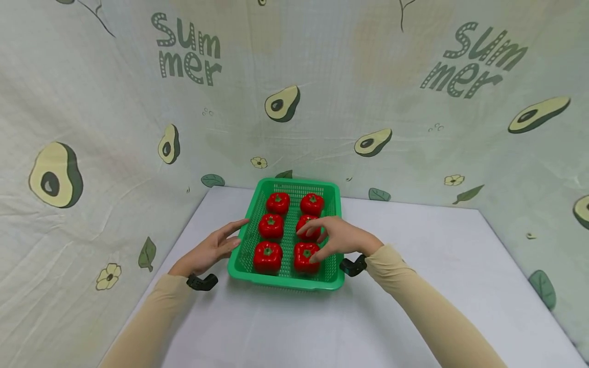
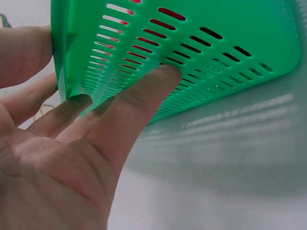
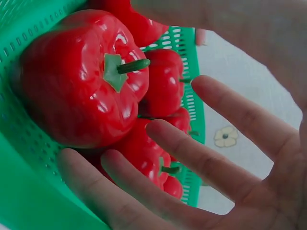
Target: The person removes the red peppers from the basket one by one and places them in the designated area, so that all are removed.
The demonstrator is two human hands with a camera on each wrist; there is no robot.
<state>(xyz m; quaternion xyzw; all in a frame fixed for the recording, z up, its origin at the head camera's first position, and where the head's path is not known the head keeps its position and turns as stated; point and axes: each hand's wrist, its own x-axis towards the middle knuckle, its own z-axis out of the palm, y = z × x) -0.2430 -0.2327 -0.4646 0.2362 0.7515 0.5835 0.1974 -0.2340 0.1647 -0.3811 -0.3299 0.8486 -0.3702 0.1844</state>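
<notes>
A green perforated plastic basket [image 1: 285,281] holds several shiny red bell peppers with green stems, set in two columns. My left hand [image 1: 207,253] is at the basket's left side, its fingertips on the slotted wall [image 2: 211,57] and near the rim, without curling around it. Over the right column, my right hand [image 1: 342,237] hovers with spread fingers and holds nothing. Below it are the front right pepper [image 1: 303,257] and the middle right pepper [image 1: 307,227], partly covered by the fingers. In the right wrist view, one large pepper [image 3: 81,81] lies close to the fingertips.
The basket stands on a white-covered table [image 1: 414,255], close to the back edge. A pale curtain [image 1: 322,66] printed with avocados, leaves and lettering encloses the back and sides. The front left pepper [image 1: 268,258] and others stand in the left column.
</notes>
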